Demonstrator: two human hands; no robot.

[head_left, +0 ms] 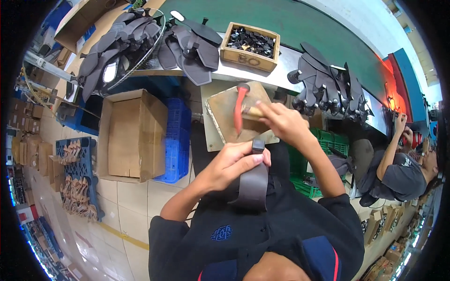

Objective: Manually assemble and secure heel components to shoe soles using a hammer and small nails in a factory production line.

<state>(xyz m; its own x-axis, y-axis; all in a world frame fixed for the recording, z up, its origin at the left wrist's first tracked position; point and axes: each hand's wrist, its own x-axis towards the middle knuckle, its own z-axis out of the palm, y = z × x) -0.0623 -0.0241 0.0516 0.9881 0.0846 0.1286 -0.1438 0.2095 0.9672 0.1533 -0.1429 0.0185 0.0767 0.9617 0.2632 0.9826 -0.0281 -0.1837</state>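
My left hand (230, 165) is closed round a dark brown shoe sole (252, 186), held in front of my body with its black heel end (257, 146) pointing up. In my right hand (286, 122) is a hammer (239, 107) with a red head and a pale wooden handle. The hammer is above a worn square work block (220, 104), apart from the sole. My right fingers wrap the handle, partly hiding it.
Behind the block, a wooden box (251, 62) holds small black pieces. Dark heeled soles (192, 51) lie left of it, more soles (326, 84) right. A cardboard box (123, 136) and blue crate (177, 140) stand left, a green crate (330, 138) right. A co-worker (405, 171) sits far right.
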